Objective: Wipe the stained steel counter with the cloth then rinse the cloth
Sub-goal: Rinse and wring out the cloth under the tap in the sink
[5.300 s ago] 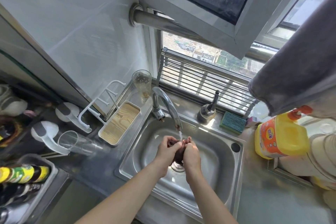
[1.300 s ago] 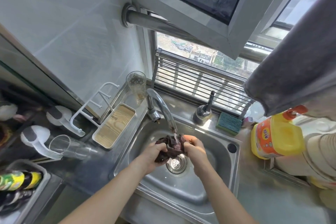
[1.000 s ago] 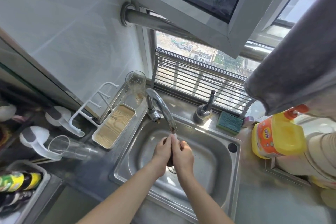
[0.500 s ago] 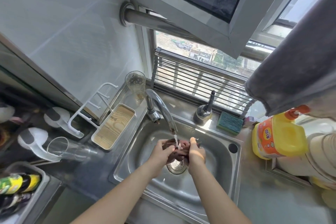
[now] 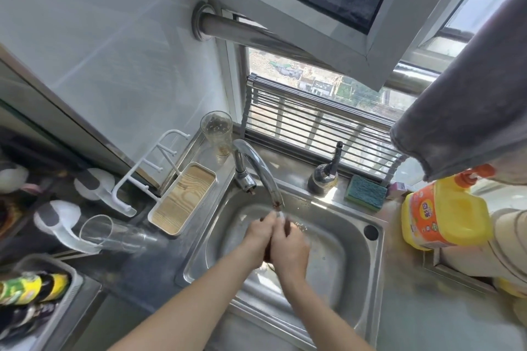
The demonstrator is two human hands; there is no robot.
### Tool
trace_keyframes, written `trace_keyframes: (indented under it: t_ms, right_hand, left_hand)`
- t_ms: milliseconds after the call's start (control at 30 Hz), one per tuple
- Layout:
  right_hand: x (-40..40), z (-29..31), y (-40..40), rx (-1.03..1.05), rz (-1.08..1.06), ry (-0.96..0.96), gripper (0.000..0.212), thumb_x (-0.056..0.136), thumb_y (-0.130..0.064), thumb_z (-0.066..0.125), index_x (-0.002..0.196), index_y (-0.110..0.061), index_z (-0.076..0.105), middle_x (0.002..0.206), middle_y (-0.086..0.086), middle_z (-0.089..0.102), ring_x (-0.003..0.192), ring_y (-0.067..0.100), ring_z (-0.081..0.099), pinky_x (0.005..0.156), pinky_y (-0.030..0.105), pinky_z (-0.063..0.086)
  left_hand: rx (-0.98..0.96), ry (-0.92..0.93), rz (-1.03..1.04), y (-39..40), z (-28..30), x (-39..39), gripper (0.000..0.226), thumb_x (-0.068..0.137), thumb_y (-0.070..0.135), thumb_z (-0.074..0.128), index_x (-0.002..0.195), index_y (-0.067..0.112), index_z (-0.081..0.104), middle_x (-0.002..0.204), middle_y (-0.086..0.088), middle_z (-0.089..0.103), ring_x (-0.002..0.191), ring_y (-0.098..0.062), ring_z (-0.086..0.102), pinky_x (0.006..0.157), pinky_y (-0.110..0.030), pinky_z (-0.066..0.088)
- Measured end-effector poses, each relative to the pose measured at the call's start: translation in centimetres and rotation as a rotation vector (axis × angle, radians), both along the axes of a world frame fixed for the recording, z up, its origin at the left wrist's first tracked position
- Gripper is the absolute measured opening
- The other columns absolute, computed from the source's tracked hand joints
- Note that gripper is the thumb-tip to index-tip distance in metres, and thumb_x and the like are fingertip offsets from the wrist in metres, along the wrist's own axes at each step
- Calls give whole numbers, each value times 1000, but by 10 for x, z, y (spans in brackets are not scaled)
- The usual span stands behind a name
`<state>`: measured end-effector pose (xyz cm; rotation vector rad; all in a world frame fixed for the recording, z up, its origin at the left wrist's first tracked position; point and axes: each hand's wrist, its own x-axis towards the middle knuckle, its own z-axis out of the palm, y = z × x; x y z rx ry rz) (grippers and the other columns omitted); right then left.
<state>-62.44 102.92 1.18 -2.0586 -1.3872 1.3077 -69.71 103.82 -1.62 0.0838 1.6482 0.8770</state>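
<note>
My left hand [image 5: 258, 236] and my right hand [image 5: 289, 248] are pressed palm to palm over the steel sink [image 5: 359, 271], just under the faucet [image 5: 256, 168] spout. Squeezed between them is the dark brown cloth [image 5: 287, 227]; only a thin strip shows at the fingertips and a sliver low between the palms. A thin stream of water runs from the spout onto the fingers. The steel counter [image 5: 427, 313] stretches to the right of the sink.
A yellow detergent jug [image 5: 445, 211] stands right of the sink; a green sponge [image 5: 366, 192] and a soap pump [image 5: 325, 177] sit behind it. Left are a wooden-bottomed tray [image 5: 182, 198], a white rack [image 5: 148, 171] and two clear glasses. A grey towel [image 5: 467, 100] hangs upper right.
Half a second ago my hands were apart with the cloth spread between them under the water. Now they are pressed together and the cloth is squeezed almost out of sight.
</note>
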Motion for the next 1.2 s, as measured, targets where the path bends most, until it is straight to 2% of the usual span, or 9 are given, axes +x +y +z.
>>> trace_keyframes:
  t_ms: [267, 400, 533, 600, 700, 867, 967, 1067, 1200]
  right_hand:
    - [28, -45, 59, -278, -282, 158, 28, 104, -41, 51, 99, -16, 63, 116, 19, 73, 108, 38, 67, 103, 51, 52]
    - [35, -32, 42, -289, -462, 602, 18, 100, -10, 52, 111, -5, 66, 91, 13, 73, 76, 25, 70, 68, 34, 59]
    - [41, -26, 28, -305, -390, 763, 35, 86, 4, 44, 95, 1, 78, 90, 14, 74, 87, 28, 66, 74, 36, 55]
    - [42, -22, 23, -267, -272, 691, 29, 82, -6, 50, 76, -7, 78, 84, 11, 75, 84, 27, 66, 71, 34, 53]
    - [38, -22, 13, -170, -148, 526, 12, 90, -22, 65, 94, -12, 72, 96, 8, 72, 86, 22, 65, 65, 28, 54]
    - [30, -33, 4, -211, -150, 541, 33, 90, -49, 75, 122, -41, 67, 112, -2, 74, 104, 16, 71, 95, 38, 59]
    - [31, -34, 5, -218, -209, 511, 14, 91, -33, 77, 104, -29, 75, 97, 4, 78, 86, 17, 72, 73, 30, 59]
    - [28, -31, 9, -216, -262, 555, 9, 93, -8, 70, 96, -16, 73, 77, 9, 69, 65, 19, 62, 54, 26, 52]
    - [24, -25, 22, -300, -354, 709, 13, 101, -3, 58, 95, -10, 67, 63, 9, 61, 49, 20, 50, 41, 22, 38]
  left_hand:
    - [151, -28, -192, -16, 0, 14, 32, 104, 43, 51, 96, 16, 67, 82, -3, 69, 67, -15, 62, 49, -19, 44]
    - [107, -147, 15, -16, -4, -9, 9, 103, 24, 53, 105, 22, 62, 99, -6, 71, 80, -18, 65, 64, -26, 50]
    - [36, -232, 125, -15, -9, -22, 33, 97, 42, 54, 107, 15, 70, 105, -12, 76, 97, -30, 71, 87, -44, 57]
    - [36, -237, 141, -14, -10, -20, 28, 97, 37, 54, 102, 14, 69, 105, -14, 74, 97, -33, 70, 87, -51, 58]
    - [44, -210, 180, -13, -9, -12, 24, 93, 15, 49, 109, 19, 67, 105, -14, 68, 90, -32, 66, 80, -46, 57]
    - [151, -355, 71, -13, 1, 12, 63, 105, 59, 20, 115, 20, 68, 114, -7, 73, 105, -16, 66, 85, -31, 50]
    - [167, -363, 101, -14, -3, 18, 88, 92, 81, 17, 139, 16, 53, 130, -4, 70, 122, -19, 60, 103, -37, 46]
    - [182, -417, 120, -11, -6, 12, 95, 89, 84, 15, 160, 22, 27, 163, -8, 37, 149, -26, 36, 122, -43, 26]
    - [126, -290, 79, -3, -4, -7, 76, 102, 68, 12, 151, 21, 46, 151, 0, 50, 144, -18, 39, 117, -36, 24]
